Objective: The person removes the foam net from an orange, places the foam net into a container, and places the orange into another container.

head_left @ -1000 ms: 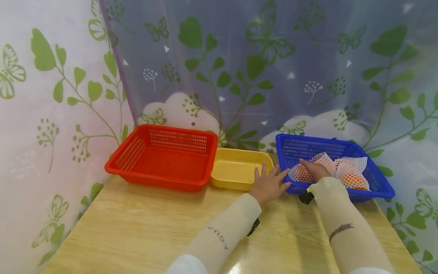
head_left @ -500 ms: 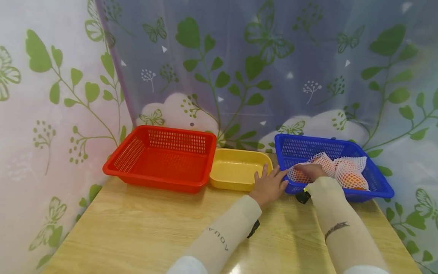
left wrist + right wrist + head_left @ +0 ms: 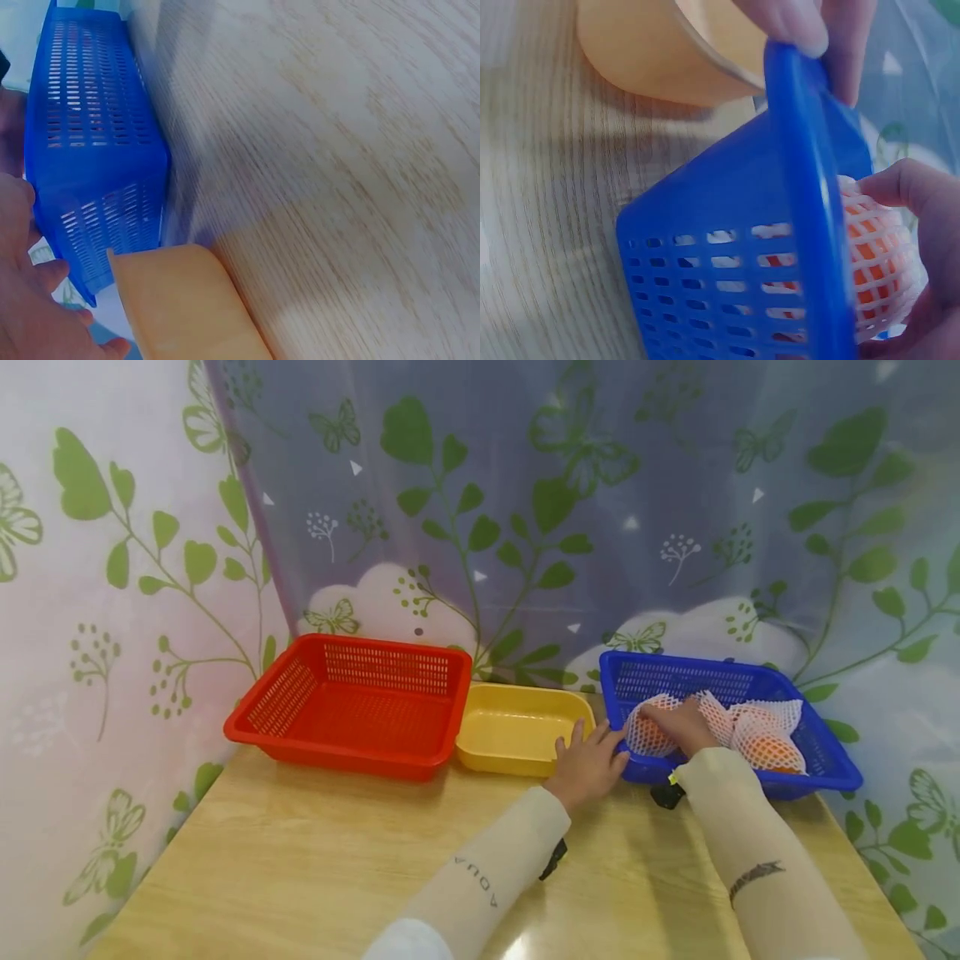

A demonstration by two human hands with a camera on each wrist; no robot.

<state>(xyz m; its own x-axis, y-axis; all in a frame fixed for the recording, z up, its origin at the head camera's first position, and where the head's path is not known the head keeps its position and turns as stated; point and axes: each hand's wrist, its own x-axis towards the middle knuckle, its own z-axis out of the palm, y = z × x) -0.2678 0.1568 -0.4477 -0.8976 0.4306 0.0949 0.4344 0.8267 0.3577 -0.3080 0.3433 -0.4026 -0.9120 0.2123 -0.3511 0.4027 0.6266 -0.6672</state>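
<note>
Inside the blue basket [image 3: 813,783], my right hand [image 3: 686,727] grips a net-wrapped orange fruit [image 3: 651,732] at the basket's left end. The right wrist view shows the thumb and fingers of that hand [image 3: 930,247] around the white netting of the fruit [image 3: 874,262]. My left hand [image 3: 589,770] lies spread, its fingers touching the basket's left rim, beside the yellow tray [image 3: 517,768]. In the left wrist view the left hand [image 3: 34,292] is at the corner of the blue basket [image 3: 105,165].
More net-wrapped fruits [image 3: 768,747] lie to the right in the blue basket. A red basket [image 3: 352,760] stands left of the yellow tray, all on a wooden table [image 3: 300,860]. A patterned curtain [image 3: 525,527] hangs behind.
My right fingers have closed round the leftmost fruit, which sits slightly higher and more upright in the basket. My left hand has stayed nearly in place.
</note>
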